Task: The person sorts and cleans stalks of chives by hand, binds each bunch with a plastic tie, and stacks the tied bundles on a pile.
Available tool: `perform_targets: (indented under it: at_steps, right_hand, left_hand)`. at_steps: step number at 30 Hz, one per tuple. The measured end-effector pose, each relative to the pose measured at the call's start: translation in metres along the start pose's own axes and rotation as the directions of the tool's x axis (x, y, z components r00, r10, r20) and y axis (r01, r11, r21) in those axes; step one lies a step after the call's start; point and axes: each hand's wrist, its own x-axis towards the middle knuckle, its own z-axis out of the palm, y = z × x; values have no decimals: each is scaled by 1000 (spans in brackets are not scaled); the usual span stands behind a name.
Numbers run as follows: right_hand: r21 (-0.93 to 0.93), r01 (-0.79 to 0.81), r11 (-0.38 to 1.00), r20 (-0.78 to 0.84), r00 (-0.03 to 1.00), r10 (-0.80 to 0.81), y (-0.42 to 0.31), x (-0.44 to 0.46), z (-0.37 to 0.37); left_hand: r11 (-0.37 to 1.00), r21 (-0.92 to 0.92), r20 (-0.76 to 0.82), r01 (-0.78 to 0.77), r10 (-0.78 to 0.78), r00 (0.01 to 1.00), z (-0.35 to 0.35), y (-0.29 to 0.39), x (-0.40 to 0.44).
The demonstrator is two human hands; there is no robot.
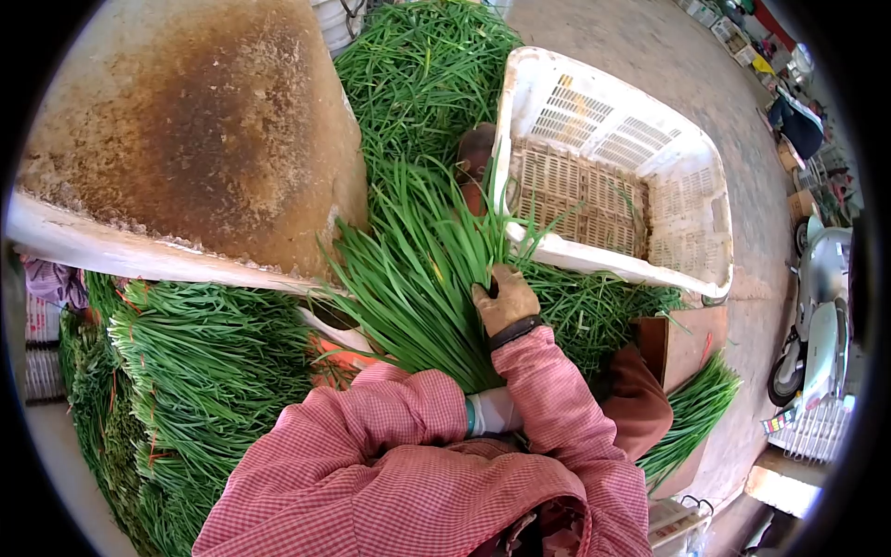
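Observation:
A large loose bunch of garlic chives [408, 269] lies across my lap, its long green leaves fanning away from me. My right hand [506, 302], in a tan glove with a dark band at the wrist, is closed on the right edge of this bunch. My left arm crosses under the right forearm. Only a pale wrist covering [494, 411] shows there; the fingers of my left hand are hidden beneath the leaves and the right sleeve.
A dirty white plastic crate [608, 255] stands ahead on the right. A stained, rust-brown board [200, 139] fills the upper left. Tied chive bundles [218, 362] are stacked at left, and a loose chive heap [427, 65] lies ahead. A scooter [821, 306] is parked far right.

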Motion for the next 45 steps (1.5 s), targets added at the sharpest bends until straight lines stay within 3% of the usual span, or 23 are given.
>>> perform_targets:
  at_steps: [1,2,3,4,6,8,10,12,14,18,20,21,22,24,26,27,28,30,32,35,39,41,45]
  right_hand:
    - [-48,117,992,-245,962,-125,2,-3,3]
    - [-123,216,969,-466,849,-248,1,-5,4]
    - [-241,245,939,-497,800,-337,-5,-7,-2]
    - [-242,244,939,-498,799,-336,-3,-8,-2]
    - [-418,381,824,-277,811,-516,3,-10,3]
    - [-417,385,824,-213,839,-500,4,-9,7]
    - [-339,279,899,-116,935,-335,-1,-11,6]
    - [-222,313,923,-168,920,-353,-9,-17,-1]
    - [-70,340,938,-108,932,-346,-19,-20,-8]
    - [-141,296,945,-40,952,-305,-20,-13,3]
    - [-92,271,958,13,962,-271,-19,-13,3]
    - [-31,259,965,-13,966,-259,-17,-13,4]
    - [28,245,969,-43,969,-244,-14,-14,4]
    - [83,284,955,-135,953,-272,-8,-19,8]
    - [344,285,895,-265,944,-199,6,-17,24]
    - [622,257,740,-229,963,-141,12,-12,33]
    - [836,208,507,-193,978,-82,19,-7,43]
    - [818,-47,574,72,997,-21,-2,-20,11]
    - [767,8,642,47,997,-69,2,-17,14]
    - [419,173,891,20,980,-200,-4,-20,6]
    - [228,19,973,154,987,-55,-14,-20,-2]
    - [76,222,972,-27,975,-221,-9,-20,5]
    - [81,340,937,-206,925,-318,-5,-26,6]
  left_hand:
    - [995,41,82,94,-97,992,-23,35,1]
    - [979,89,160,183,-196,968,-35,54,1]
    - [979,88,162,182,-195,967,-34,53,1]
    - [974,174,171,144,-174,970,-32,49,1]
    - [960,260,181,105,-155,971,-29,48,-1]
    - [972,228,72,54,-72,995,-29,48,-4]
    - [968,236,105,85,-113,988,-30,48,-2]
    - [963,243,142,118,-156,977,-34,55,-2]
    - [984,17,28,175,-176,984,-36,63,-5]
    - [965,61,99,253,-258,961,-25,41,-5]
    - [983,16,-9,185,-185,983,-22,39,-8]
    - [982,13,-10,187,-187,982,-22,38,-9]
    - [969,225,105,105,-131,986,-25,37,-8]
    - [910,414,231,-11,-93,968,-33,46,-6]
    - [954,56,86,293,-297,951,-36,59,-7]
    - [954,56,85,293,-297,951,-34,54,-5]
    - [862,338,308,378,-480,821,-31,45,-2]
    - [714,607,439,349,-667,602,-30,43,0]
    - [843,424,338,333,-488,805,-32,50,-3]
    - [970,151,63,188,-199,978,-36,60,-6]
    - [968,179,77,176,-192,978,-31,49,-9]
    - [961,159,107,225,-243,964,-31,51,-9]
    - [981,50,48,187,-189,981,-33,55,-9]
